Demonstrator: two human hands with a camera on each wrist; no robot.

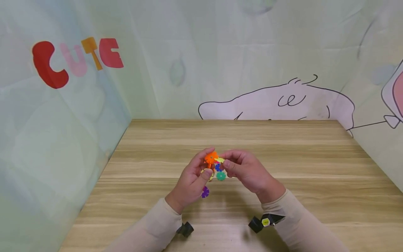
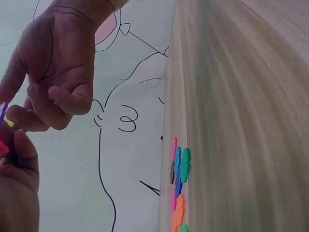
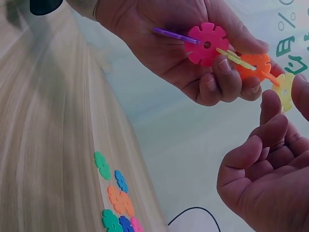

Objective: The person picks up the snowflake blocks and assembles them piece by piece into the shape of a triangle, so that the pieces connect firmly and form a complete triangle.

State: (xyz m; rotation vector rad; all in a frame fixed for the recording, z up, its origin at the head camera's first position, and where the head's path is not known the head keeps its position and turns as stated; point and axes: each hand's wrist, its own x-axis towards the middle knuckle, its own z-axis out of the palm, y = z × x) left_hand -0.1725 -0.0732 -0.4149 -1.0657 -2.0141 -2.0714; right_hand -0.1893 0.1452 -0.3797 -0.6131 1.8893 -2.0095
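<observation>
My left hand [image 1: 190, 180] grips a chain of interlocking snowflake discs. In the right wrist view the chain runs from a purple disc [image 3: 169, 34] through a pink disc [image 3: 212, 33], a yellow disc [image 3: 232, 58] and orange discs [image 3: 251, 62] to a yellow end disc [image 3: 286, 94]. With thumb and forefinger, my right hand [image 1: 252, 174] pinches that yellow end disc, which touches the orange disc beside it. Both hands are raised above the table. Fingers partly cover the chain's middle. In the left wrist view, only bits of the chain show at the left edge.
Loose discs lie on the wooden table [image 1: 299, 150] beyond the hands, among them a green disc [image 3: 102, 165], a blue disc [image 3: 121, 181] and orange discs [image 3: 120, 199]. Printed fabric walls [image 1: 157, 70] stand at the back and sides.
</observation>
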